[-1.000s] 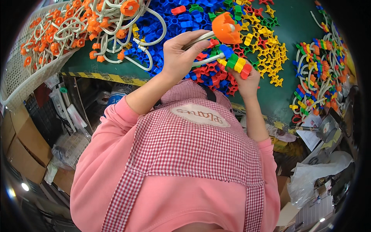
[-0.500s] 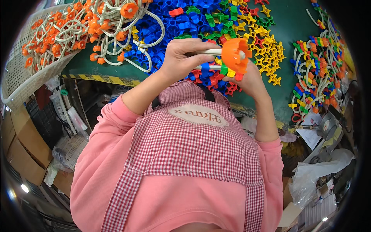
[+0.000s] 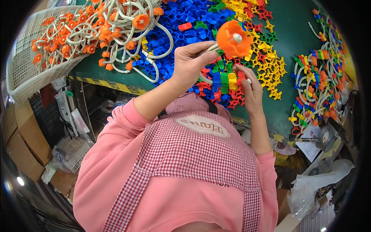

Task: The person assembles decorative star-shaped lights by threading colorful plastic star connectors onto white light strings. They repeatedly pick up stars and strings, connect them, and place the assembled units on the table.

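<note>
My left hand [image 3: 189, 63] is closed on a whitish cord [image 3: 213, 47], just behind the orange flower-shaped cap [image 3: 234, 38] at its end. What looks like the cord's other end curves out below that hand. Threaded side by side on it are blue, green and yellow plastic pieces [image 3: 232, 81], with a red one [image 3: 240, 79] outermost. My right hand [image 3: 252, 92] pinches the red piece between thumb and fingers, and the pale cord tip [image 3: 249, 81] shows just past it.
Loose blue pieces [image 3: 174, 29] lie heaped on the green table [image 3: 286, 31], with yellow pieces [image 3: 270, 73] right of them. Cords with orange caps [image 3: 123, 31] spill from a white basket [image 3: 23, 77] at the left. Threaded cords [image 3: 313, 85] pile up at the right.
The orange cap has tilted upward and moved away from the threaded pieces. My right hand has come out from behind it, with the red piece now visible at its fingers.
</note>
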A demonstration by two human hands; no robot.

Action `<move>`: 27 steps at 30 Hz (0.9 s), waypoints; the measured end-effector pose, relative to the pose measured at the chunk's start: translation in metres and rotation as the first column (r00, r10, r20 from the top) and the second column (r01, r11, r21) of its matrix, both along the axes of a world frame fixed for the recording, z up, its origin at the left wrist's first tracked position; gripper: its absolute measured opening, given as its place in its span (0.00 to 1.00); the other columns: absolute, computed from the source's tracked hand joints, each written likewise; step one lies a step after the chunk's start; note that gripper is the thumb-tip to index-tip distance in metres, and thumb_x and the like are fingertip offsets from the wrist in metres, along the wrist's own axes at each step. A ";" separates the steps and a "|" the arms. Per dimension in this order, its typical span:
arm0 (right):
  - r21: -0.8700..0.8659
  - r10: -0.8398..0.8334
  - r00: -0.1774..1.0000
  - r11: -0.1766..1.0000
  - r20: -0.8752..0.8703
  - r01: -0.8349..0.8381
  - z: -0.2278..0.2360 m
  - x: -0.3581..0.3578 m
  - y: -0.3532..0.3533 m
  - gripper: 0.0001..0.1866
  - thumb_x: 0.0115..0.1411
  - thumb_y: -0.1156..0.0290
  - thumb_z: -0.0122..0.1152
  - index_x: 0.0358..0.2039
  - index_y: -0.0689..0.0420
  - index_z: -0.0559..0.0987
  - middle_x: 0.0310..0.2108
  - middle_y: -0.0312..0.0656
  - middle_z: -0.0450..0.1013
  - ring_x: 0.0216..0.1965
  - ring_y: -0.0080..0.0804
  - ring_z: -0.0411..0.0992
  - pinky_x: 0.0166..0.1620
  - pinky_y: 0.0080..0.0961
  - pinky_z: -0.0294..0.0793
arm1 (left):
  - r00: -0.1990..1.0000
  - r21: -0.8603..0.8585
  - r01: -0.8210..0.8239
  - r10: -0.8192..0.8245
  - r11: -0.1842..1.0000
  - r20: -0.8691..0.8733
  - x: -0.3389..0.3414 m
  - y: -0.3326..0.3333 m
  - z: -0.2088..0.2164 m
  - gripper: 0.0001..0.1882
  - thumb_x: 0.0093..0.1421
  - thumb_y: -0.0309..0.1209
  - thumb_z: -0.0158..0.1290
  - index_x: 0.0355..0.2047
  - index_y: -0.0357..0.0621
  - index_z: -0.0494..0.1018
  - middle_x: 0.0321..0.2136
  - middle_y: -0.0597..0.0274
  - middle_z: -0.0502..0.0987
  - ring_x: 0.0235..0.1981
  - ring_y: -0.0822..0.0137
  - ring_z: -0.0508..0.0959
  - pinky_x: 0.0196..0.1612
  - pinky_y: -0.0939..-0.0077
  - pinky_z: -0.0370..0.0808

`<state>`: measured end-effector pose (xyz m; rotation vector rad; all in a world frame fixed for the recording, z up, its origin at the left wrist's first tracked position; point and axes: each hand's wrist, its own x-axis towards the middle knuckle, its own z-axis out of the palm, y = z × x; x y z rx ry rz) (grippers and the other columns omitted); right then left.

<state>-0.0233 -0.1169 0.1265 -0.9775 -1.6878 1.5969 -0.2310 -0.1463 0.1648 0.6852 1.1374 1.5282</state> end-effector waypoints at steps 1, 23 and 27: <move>0.032 -0.027 0.999 0.999 0.033 0.026 0.001 0.000 0.002 0.15 0.63 0.68 0.49 0.46 0.62 0.74 0.45 0.42 0.71 0.46 0.27 0.68 0.50 0.20 0.65 | 0.995 -0.033 -0.036 0.038 0.999 0.088 0.001 0.003 -0.002 0.15 0.57 0.27 0.55 0.44 0.34 0.74 0.20 0.72 0.72 0.15 0.86 0.60 0.16 0.90 0.55; 0.254 -0.647 0.638 0.758 0.418 0.601 -0.159 0.170 0.076 0.10 0.57 0.78 0.52 0.39 0.62 0.77 0.33 0.40 0.73 0.32 0.26 0.73 0.35 0.20 0.73 | -0.040 0.294 0.502 0.361 0.813 -0.932 -0.052 0.079 -0.030 0.06 0.50 0.28 0.51 0.30 0.50 0.73 0.22 0.67 0.70 0.25 0.64 0.71 0.30 0.70 0.68; 0.631 -0.497 0.663 0.774 0.559 0.049 -0.136 0.081 0.085 0.11 0.51 0.77 0.59 0.37 0.56 0.78 0.34 0.38 0.74 0.38 0.38 0.71 0.43 0.29 0.71 | -0.188 -0.026 0.713 0.155 0.701 -0.970 -0.037 0.028 -0.066 0.10 0.48 0.35 0.56 0.31 0.49 0.72 0.23 0.68 0.68 0.31 0.67 0.71 0.45 0.70 0.68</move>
